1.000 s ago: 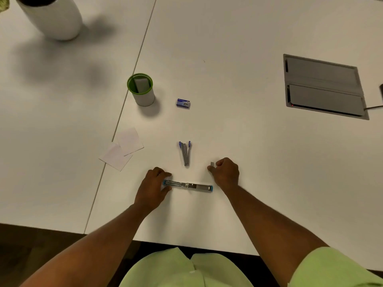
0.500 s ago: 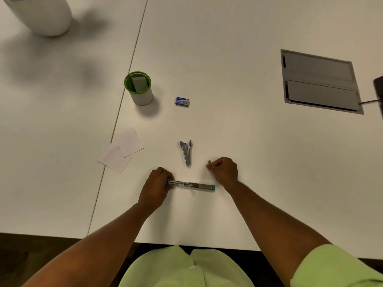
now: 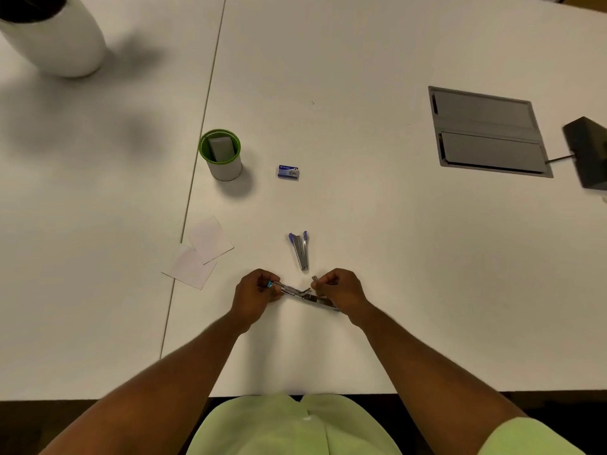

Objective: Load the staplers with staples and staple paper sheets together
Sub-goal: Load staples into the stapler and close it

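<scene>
Tabletop: white table (image 3: 361,77), matte, filling most of the view.
Seam: a thin straight seam (image 3: 210,90) runs from the far edge toward the near edge, left of centre.
Hatch: a grey cable hatch (image 3: 486,133) with two flaps, set flush in the top at the right.
Near edge: dark floor (image 3: 39,418) shows below the table's front edge.
Light: soft, from above; blurred shadows fall on the left part.
</scene>
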